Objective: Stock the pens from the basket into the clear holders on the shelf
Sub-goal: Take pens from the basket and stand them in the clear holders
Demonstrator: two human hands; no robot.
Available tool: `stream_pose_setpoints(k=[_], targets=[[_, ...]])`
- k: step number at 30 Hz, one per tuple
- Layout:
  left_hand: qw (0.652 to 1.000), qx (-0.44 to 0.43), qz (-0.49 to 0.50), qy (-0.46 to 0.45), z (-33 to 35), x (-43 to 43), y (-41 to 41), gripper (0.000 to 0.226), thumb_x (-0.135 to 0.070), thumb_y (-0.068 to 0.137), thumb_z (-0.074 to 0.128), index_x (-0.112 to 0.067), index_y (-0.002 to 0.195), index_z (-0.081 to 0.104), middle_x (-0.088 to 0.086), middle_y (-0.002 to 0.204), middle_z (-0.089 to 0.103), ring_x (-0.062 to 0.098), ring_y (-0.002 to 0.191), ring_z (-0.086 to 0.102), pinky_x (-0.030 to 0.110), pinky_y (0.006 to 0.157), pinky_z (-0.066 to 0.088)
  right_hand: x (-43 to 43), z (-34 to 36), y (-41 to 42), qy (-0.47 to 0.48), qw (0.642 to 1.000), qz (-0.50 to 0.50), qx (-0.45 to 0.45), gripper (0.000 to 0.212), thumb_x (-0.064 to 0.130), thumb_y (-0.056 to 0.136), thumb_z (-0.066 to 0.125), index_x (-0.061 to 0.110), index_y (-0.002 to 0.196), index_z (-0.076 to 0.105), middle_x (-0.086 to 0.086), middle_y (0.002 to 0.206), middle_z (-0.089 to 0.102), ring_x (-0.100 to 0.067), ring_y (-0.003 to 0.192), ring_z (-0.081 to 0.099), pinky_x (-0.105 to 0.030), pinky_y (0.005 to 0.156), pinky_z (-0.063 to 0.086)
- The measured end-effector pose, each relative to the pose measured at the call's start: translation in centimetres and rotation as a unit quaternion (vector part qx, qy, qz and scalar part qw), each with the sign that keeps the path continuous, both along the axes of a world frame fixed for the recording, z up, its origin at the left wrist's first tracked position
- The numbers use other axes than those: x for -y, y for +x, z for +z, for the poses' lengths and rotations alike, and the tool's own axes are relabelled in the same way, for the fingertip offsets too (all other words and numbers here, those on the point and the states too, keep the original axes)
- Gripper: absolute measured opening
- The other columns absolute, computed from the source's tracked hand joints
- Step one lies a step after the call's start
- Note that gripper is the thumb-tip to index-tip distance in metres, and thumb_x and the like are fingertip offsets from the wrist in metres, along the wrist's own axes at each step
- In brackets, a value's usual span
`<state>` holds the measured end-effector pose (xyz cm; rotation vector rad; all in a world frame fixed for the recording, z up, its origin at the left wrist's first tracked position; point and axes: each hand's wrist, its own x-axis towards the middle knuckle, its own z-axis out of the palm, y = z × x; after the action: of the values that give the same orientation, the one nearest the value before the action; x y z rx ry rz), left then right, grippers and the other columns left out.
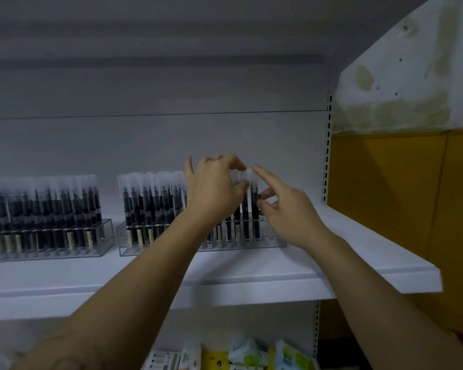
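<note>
Left hand (214, 182) pinching pen (246, 212), pale labels (70, 239) — unreadable

A stained white wall (401, 89) sits above yellow panelling (385, 182) in dim light.

Shelf (340, 236) free right of holder (130, 245); upright pens (150, 198) crowd left slots.

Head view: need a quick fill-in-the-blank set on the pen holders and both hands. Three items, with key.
1. The shelf carries ___ clear holders.
2. The left hand pinches the top of a pen at the ___ end of the right holder.
3. The right hand stretches its ___ finger toward the pen caps.

Missing words: two; right; index.
</note>
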<state>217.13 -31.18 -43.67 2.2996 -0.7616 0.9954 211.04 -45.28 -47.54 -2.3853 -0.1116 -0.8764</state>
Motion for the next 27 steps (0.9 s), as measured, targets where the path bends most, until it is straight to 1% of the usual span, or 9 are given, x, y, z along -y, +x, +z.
stream_pose_setpoints(k=[3,5,8,10,14,16,20,24,27], targets=[[0.999,0.010,0.016,0.028,0.0,-0.2,-0.5,0.029,-0.045,0.089,0.059,-0.037,0.117,0.058,-0.009,0.130,0.057,0.015,0.129,0.044,0.054,0.118,-0.004,-0.1,0.0,-0.4,0.020,1.000,0.008,-0.003,0.074,0.019,0.096,0.057,0.052,0.148,0.015,0.006,0.121,0.055,-0.008,0.084,0.063,-0.017,0.071,0.046],[0.999,0.014,0.020,0.036,-0.1,-0.5,-1.3,0.039,-0.045,0.089,0.058,-0.037,0.128,0.053,-0.008,0.140,0.050,0.014,0.134,0.039,0.053,0.117,-0.007,-0.2,0.0,-0.9,0.037,0.999,0.020,-0.004,0.078,0.018,0.094,0.060,0.050,0.148,0.014,0.005,0.129,0.051,-0.006,0.095,0.061,-0.015,0.077,0.047],[0.999,0.027,0.015,0.029,-0.6,-1.7,-2.7,0.048,-0.044,0.089,0.059,-0.037,0.136,0.047,-0.007,0.145,0.045,0.013,0.136,0.037,0.051,0.118,-0.007,-0.7,-0.2,-1.8,0.037,0.999,0.009,0.021,0.078,0.019,0.091,0.065,0.047,0.149,0.019,0.003,0.139,0.043,-0.012,0.120,0.050,-0.029,0.097,0.048],[0.999,0.038,0.013,0.025,-1.4,-2.8,-3.6,0.049,-0.042,0.089,0.060,-0.035,0.136,0.048,-0.007,0.144,0.046,0.013,0.135,0.037,0.048,0.119,-0.006,-1.6,-0.3,-2.4,0.029,0.999,0.006,0.043,0.074,0.021,0.090,0.066,0.044,0.148,0.025,0.003,0.140,0.040,-0.013,0.125,0.045,-0.033,0.103,0.045],[0.998,0.062,0.013,0.015,-3.6,-5.6,-5.0,0.046,-0.036,0.087,0.064,-0.032,0.132,0.053,-0.005,0.138,0.052,0.014,0.133,0.040,0.044,0.120,0.003,-4.2,-0.7,-4.2,0.012,0.996,0.022,0.080,0.063,0.023,0.088,0.068,0.037,0.142,0.039,0.009,0.134,0.041,-0.005,0.115,0.045,-0.022,0.097,0.041],[0.998,0.065,0.018,0.007,-4.8,-7.3,-5.6,0.044,-0.033,0.086,0.066,-0.029,0.128,0.057,-0.004,0.133,0.056,0.017,0.129,0.045,0.042,0.118,0.011,-5.9,-1.2,-5.2,0.015,0.995,0.044,0.088,0.060,0.021,0.087,0.069,0.035,0.139,0.044,0.011,0.131,0.043,-0.003,0.110,0.047,-0.024,0.098,0.045],[0.996,0.080,0.050,0.003,-7.8,-10.9,-7.3,0.036,-0.030,0.082,0.071,-0.026,0.117,0.064,-0.003,0.121,0.062,0.022,0.116,0.052,0.039,0.103,0.032,-9.6,-3.4,-6.4,0.016,0.992,0.089,0.084,0.054,0.021,0.086,0.070,0.031,0.135,0.049,0.011,0.128,0.046,-0.006,0.113,0.050,-0.026,0.098,0.046],[0.993,0.078,0.083,-0.006,-11.3,-14.7,-9.3,0.026,-0.033,0.081,0.066,-0.025,0.106,0.067,-0.003,0.108,0.065,0.023,0.104,0.054,0.035,0.086,0.035,-13.0,-6.7,-7.3,0.021,0.987,0.138,0.076,0.041,0.024,0.087,0.068,0.028,0.127,0.055,0.013,0.114,0.050,-0.001,0.097,0.053,-0.025,0.080,0.051],[0.992,0.049,0.115,0.018,-14.5,-17.3,-10.7,0.027,-0.037,0.080,0.063,-0.027,0.105,0.067,-0.005,0.104,0.065,0.022,0.100,0.055,0.032,0.078,0.035,-15.2,-10.2,-7.5,0.024,0.985,0.168,0.031,0.040,0.026,0.089,0.066,0.030,0.127,0.054,0.013,0.115,0.050,-0.001,0.098,0.052,-0.025,0.081,0.050]])
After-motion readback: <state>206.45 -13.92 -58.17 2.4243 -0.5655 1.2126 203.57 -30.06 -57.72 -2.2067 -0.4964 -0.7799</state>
